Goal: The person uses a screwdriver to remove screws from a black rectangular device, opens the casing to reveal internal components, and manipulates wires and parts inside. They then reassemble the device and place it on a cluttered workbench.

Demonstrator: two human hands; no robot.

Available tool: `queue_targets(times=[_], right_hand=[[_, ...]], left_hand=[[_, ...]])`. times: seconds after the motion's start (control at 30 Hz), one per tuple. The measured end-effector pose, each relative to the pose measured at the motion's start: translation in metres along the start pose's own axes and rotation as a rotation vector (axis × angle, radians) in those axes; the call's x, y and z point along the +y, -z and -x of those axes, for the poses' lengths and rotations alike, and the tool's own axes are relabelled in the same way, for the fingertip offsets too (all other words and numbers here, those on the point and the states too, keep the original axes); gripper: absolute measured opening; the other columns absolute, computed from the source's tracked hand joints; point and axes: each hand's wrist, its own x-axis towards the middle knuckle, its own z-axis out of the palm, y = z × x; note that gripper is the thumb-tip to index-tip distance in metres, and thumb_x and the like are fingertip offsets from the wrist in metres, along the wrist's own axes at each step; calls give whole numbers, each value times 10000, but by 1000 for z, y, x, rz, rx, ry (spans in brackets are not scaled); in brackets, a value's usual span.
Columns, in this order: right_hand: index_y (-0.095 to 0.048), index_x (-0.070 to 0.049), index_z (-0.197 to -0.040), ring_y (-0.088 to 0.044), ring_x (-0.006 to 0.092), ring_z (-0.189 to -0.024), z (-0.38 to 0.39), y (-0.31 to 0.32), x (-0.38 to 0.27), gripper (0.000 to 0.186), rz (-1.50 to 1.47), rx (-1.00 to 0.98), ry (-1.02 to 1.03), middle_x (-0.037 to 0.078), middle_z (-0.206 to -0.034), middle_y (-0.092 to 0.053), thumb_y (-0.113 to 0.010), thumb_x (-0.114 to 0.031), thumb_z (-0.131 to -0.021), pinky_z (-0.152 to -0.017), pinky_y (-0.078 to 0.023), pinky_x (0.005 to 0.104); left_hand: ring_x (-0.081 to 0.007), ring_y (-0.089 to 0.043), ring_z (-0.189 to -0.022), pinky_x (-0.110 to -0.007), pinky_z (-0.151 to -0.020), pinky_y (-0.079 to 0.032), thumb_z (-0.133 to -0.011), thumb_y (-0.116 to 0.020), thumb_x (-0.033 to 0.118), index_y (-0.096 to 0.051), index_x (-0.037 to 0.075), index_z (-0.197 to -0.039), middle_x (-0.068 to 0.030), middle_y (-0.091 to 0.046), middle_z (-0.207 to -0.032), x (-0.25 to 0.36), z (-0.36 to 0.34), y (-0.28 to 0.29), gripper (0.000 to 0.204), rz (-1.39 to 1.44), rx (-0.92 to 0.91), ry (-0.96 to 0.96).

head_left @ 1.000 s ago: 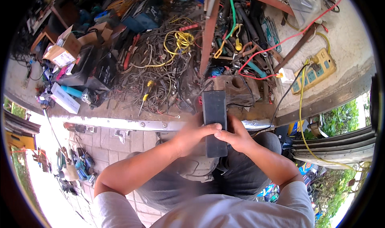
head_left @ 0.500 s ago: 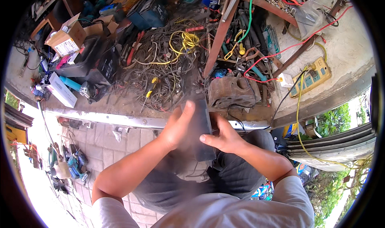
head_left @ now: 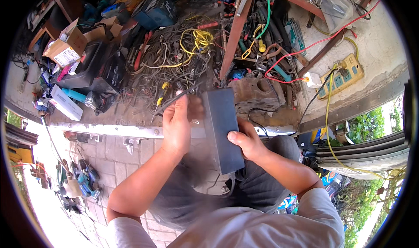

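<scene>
My right hand (head_left: 245, 139) grips a long black rectangular box (head_left: 221, 119) by its right side, thumb on the upper face. To its left, my left hand (head_left: 174, 121) is closed, thumb raised, on what looks like a thin dark cable or strip (head_left: 188, 89) that runs up toward the box's top. The box is held over my lap, in front of the bench edge (head_left: 144, 131). A yellow-handled screwdriver (head_left: 162, 91) lies just beyond my left hand, and a heavy dark metal block (head_left: 257, 94) is behind the box.
Tangled wires (head_left: 166, 51) cover the bench, with batteries (head_left: 104, 69) and cardboard boxes (head_left: 65, 47) at left. A rusty frame (head_left: 233, 43), tools, a yellow power strip (head_left: 338, 80) and loose leads stand at right. Power tools (head_left: 83, 180) lie on the paving below left.
My left hand has moved away from the box, up and to the left. The box has tilted and shifted slightly; my right hand still holds it.
</scene>
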Motion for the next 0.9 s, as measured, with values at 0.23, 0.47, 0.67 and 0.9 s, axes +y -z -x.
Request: queue_targets(times=[0.23, 0.47, 0.67, 0.9], right_hand=[[-447, 54, -1304, -519, 215, -1142, -1, 13, -5, 715, 247, 29, 147, 148, -1219, -554, -678, -432, -832, -980, -404, 360], [-413, 50, -1335, -527, 201, -1131, -2, 31, -15, 771, 144, -68, 47, 128, -1226, -555, -744, -388, -793, -938, -450, 354], [-386, 45, -1374, -525, 210, -1141, 9, 29, -18, 885, 147, -41, 4, 120, -1250, -527, -781, -443, -751, -921, -472, 351], [-521, 46, -1239, -568, 183, -1000, 10, 28, -14, 695, 90, 22, 91, 122, -1108, -616, -754, -364, -729, -869, -453, 333]], left_hand=[[-221, -536, -1136, -375, -995, -407, -866, -667, 328, -466, -15, -1332, -112, -575, -1236, 11, 18, -9, 612, -144, -479, 312], [-195, -553, -1105, -357, -963, -432, -781, -757, 224, -477, -13, -1315, -108, -593, -1202, -1, 21, -11, 648, -312, -646, 277], [-191, -556, -1102, -358, -959, -435, -754, -780, 180, -476, 10, -1318, -94, -596, -1196, 5, 24, -18, 663, -407, -663, 315], [-190, -558, -1094, -364, -952, -437, -743, -771, 160, -470, 24, -1327, -91, -591, -1205, 8, 28, -19, 671, -350, -654, 324]])
